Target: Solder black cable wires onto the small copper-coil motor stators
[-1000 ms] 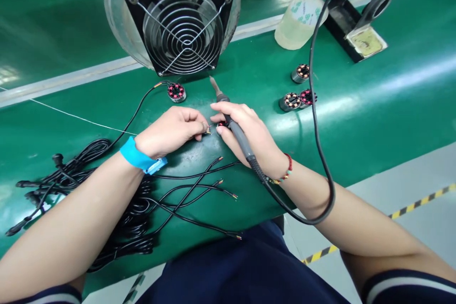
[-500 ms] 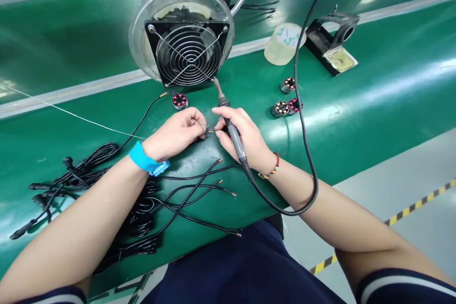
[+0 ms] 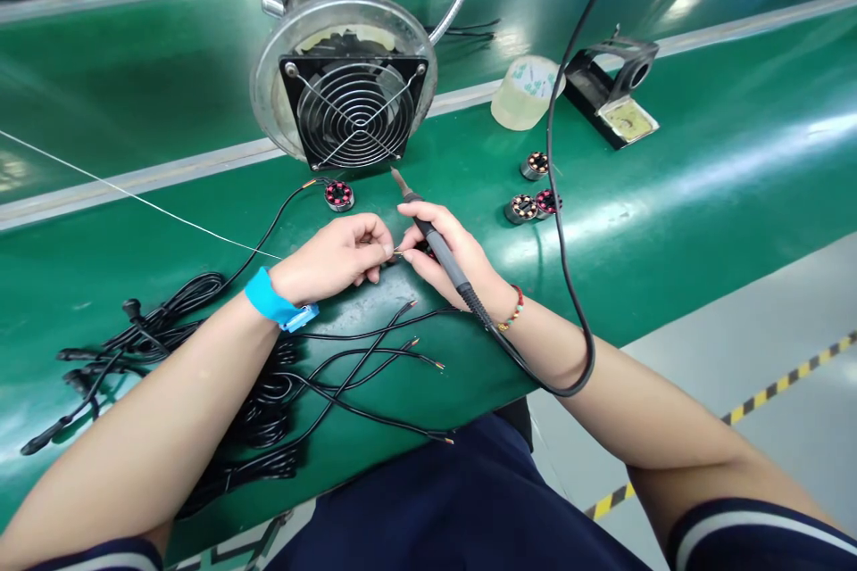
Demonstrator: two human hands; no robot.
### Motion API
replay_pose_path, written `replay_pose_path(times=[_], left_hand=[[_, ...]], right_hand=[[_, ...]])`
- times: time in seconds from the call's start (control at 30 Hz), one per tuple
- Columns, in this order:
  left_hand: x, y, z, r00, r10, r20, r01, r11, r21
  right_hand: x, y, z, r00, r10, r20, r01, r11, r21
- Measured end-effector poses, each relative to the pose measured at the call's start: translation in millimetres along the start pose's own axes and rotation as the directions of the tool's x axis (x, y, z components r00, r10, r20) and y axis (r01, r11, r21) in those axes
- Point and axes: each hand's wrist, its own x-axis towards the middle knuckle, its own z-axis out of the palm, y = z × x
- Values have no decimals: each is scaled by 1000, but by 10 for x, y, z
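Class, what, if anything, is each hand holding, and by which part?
The right hand holds the soldering iron by its grey handle. The left hand pinches fine wire; exactly where is too small to tell.

The bench (image 3: 703, 169) is coloured green, the cables (image 3: 268, 419) black, the soldering iron (image 3: 444, 255) mostly grey, the wired stator (image 3: 339, 195) ringed in pink, the wristband (image 3: 264, 296) blue, and the floor tape (image 3: 794, 377) striped yellow and black.

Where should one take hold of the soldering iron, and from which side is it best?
Best by the grey handle, coming from the end where the cable leaves. The handle is slim and long, slanting across the right hand, while the metal tip at the far end points toward the fan and may be hot.
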Motion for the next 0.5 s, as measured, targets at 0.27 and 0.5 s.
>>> replay_pose_path(times=[0.27,0.5], left_hand=[[-9,7,0,998,-31,49,32,999,-19],[6,2,2,999,-38,-19,41,984,173]], right_hand=[[16,-34,16,999,25,-38,-22,997,77],[10,-53,-17,999,-6,35,6,1000,-25]])
